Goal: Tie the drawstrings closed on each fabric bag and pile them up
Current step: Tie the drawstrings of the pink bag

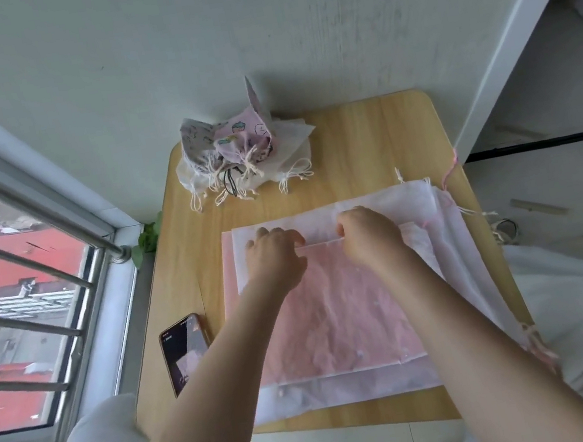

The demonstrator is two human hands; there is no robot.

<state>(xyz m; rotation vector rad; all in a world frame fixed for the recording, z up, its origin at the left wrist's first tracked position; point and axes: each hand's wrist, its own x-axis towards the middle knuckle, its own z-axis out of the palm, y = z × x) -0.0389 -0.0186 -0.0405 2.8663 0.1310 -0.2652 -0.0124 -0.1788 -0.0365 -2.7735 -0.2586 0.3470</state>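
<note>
A white cord (pixel 323 242) is held taut between the left hand (pixel 276 258) and the right hand (pixel 370 236), both pinching it, above the pink bag (pixel 330 315) at the table's (pixel 365 137) centre. Tied bags (pixel 239 152) are piled far left. The cord should be pulled evenly, so the knot is kept tight.

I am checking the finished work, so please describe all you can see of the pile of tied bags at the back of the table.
The pile of tied bags sits at the table's far left corner, against the wall. Small pink and grey printed cloth bags lie on plain white ones. Cream cords hang knotted toward the front, one dark. One corner stands up. No hand touches it.
</note>
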